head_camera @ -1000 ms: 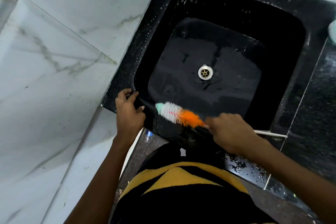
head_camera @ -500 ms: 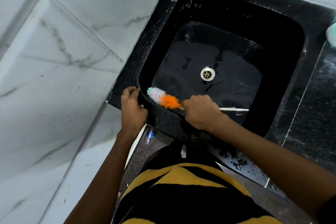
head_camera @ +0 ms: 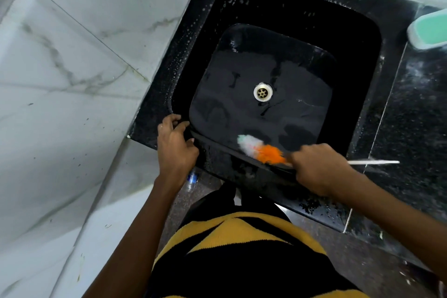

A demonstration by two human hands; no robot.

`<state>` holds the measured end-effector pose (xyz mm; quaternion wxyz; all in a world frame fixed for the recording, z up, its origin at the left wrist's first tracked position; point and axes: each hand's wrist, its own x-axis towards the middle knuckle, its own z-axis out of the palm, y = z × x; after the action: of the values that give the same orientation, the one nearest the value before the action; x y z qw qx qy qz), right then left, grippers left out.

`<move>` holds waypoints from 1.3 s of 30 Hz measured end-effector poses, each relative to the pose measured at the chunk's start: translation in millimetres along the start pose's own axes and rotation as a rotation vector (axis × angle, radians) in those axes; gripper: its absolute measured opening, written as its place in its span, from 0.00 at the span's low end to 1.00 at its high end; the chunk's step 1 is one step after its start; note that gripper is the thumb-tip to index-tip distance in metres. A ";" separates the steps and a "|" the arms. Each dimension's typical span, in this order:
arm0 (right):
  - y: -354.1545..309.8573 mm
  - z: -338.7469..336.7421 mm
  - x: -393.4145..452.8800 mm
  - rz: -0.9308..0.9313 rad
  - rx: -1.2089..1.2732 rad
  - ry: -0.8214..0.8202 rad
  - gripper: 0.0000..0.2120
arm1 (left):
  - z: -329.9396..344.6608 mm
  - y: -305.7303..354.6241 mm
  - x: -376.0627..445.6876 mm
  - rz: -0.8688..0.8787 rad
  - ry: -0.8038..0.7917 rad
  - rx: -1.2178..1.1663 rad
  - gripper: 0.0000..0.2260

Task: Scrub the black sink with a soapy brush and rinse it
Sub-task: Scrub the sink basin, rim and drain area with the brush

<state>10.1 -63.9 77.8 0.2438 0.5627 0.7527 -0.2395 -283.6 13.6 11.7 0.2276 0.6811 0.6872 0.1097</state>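
Observation:
The black sink (head_camera: 183, 38) is square, wet and speckled with soap drops, with a pale drain (head_camera: 263, 91) in the middle of its basin. My right hand (head_camera: 316, 167) grips the brush (head_camera: 261, 149) by its thin white handle, which sticks out to the right. The white and orange bristles lie against the sink's near inner wall. My left hand (head_camera: 175, 145) holds the sink's near left corner, fingers curled over the rim.
White marble tiles (head_camera: 72, 80) cover the wall on the left. A black speckled counter (head_camera: 416, 113) runs to the right of the sink, with a pale green object (head_camera: 429, 30) on it. A plastic bottle (head_camera: 192, 180) lies on the floor below the sink.
The brush and my right hand have slid to the right along the near wall, back from the left corner. My left hand has stayed on the rim.

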 end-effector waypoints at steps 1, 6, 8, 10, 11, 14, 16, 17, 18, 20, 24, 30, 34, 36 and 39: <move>4.2 1.1 -6.7 0.018 -0.002 -0.035 0.05 | 1.6 1.4 -1.7 0.021 -0.004 0.004 0.19; -30.0 -2.8 0.9 0.051 0.075 0.057 0.06 | 11.2 9.1 -5.0 0.094 -0.054 0.015 0.10; -47.2 -2.2 7.4 0.059 0.119 0.094 0.05 | 12.4 10.3 -4.3 0.091 -0.074 0.027 0.08; -45.2 2.2 2.2 0.080 0.136 0.105 0.05 | 12.5 11.1 -2.2 0.101 -0.084 0.026 0.07; -37.8 5.4 -4.4 0.088 0.124 0.090 0.04 | 12.4 10.9 -0.9 0.107 -0.085 0.022 0.07; -4.1 14.5 -34.9 0.157 0.077 -0.060 0.09 | 12.2 10.5 0.9 0.115 -0.083 0.023 0.07; 20.7 16.3 -55.6 0.248 0.012 -0.141 0.11 | 12.9 10.6 0.8 0.122 -0.079 0.022 0.06; 29.9 15.2 -62.3 0.276 -0.030 -0.157 0.11 | 13.4 11.5 0.5 0.126 -0.074 0.020 0.06; 35.6 14.0 -65.3 0.285 -0.061 -0.160 0.12 | 13.5 12.7 0.0 0.129 -0.068 0.017 0.05; 33.7 8.5 -60.0 0.255 -0.083 -0.145 0.12 | 14.5 15.5 -0.4 0.137 -0.061 0.010 0.04; -5.2 -6.4 -12.4 0.132 -0.052 -0.061 0.14 | 17.5 22.4 0.1 0.149 -0.085 0.016 0.03; -37.2 -15.4 33.4 0.011 0.023 0.060 0.12 | 16.6 25.1 6.1 0.123 -0.133 0.040 0.04; -12.8 -3.8 22.1 0.088 0.030 -0.032 0.13 | 13.1 21.7 11.7 0.089 -0.177 0.032 0.06; -7.8 -1.3 23.7 0.106 -0.023 -0.101 0.14 | 11.0 20.4 15.4 0.067 -0.188 0.013 0.05; -22.4 -6.6 46.1 0.050 0.021 -0.115 0.14 | 7.7 17.2 24.1 0.048 -0.172 -0.013 0.04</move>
<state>-23.5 -31.7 55.5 0.2867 0.5692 0.7206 -0.2732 -264.0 37.0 9.0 0.2877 0.7028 0.6478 0.0606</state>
